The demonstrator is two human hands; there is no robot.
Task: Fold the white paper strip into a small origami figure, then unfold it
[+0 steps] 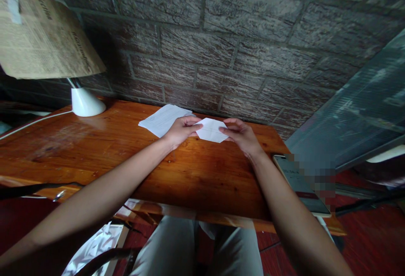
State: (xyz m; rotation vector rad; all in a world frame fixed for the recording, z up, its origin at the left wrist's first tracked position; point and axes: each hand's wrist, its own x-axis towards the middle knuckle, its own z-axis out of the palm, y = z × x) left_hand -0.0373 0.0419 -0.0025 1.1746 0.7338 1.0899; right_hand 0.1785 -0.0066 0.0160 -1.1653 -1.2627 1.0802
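A small folded white paper (211,129) lies on the far part of the wooden desk (190,175), close to the brick wall. My left hand (182,129) pinches its left edge with curled fingers. My right hand (241,135) pinches its right edge in the same way. Just left of the folded piece, partly under my left hand, rests a flat stack of white sheets (163,119).
A lamp with a white base (86,101) and a newspaper-covered shade (44,36) stands at the desk's back left, its cord trailing left. A phone (299,183) lies at the desk's right edge. Crumpled white paper (95,244) sits on the floor below left.
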